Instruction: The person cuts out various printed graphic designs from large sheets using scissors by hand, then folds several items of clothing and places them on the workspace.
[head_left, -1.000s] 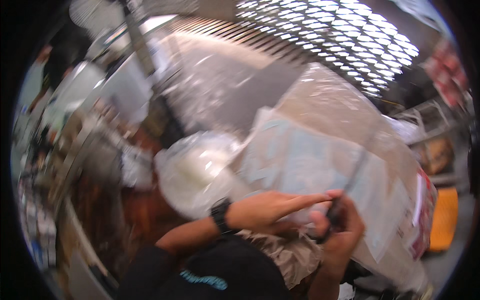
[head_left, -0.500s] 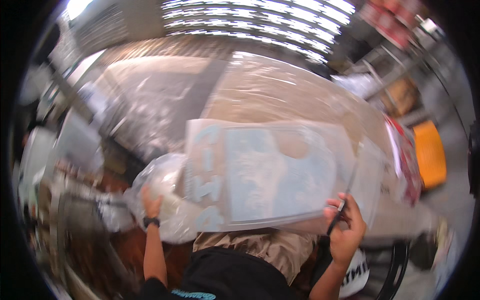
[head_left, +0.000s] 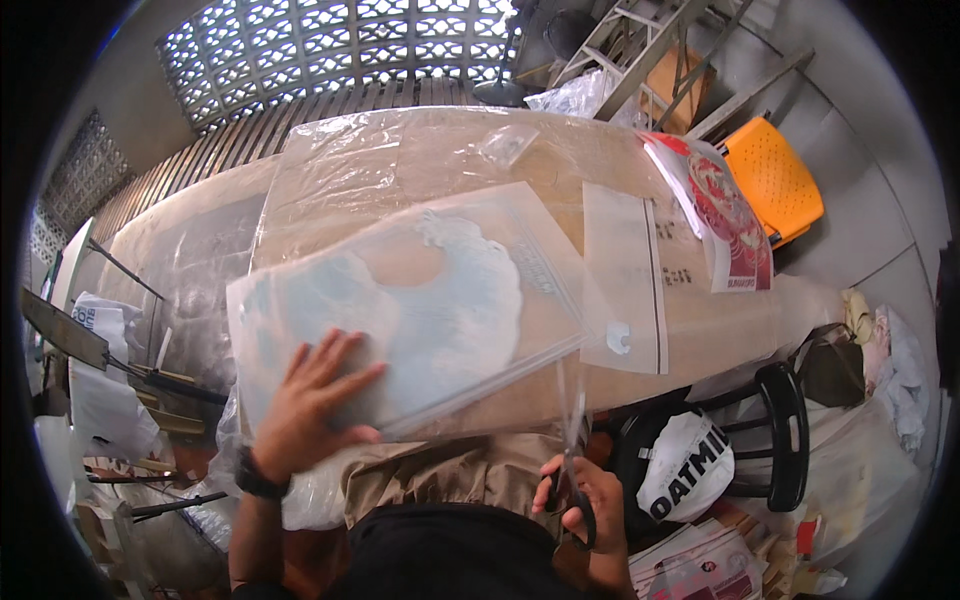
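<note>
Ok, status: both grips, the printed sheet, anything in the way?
Left grip: spread over blue-printed sheet. Right grip: holds scissors. Sheet lies on the table; left grip covers part of its print.

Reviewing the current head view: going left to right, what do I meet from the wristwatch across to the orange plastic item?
Black wristwatch → left hand, fingers spread → right hand holding scissors → red-and-white printed package → orange plastic item.
</note>
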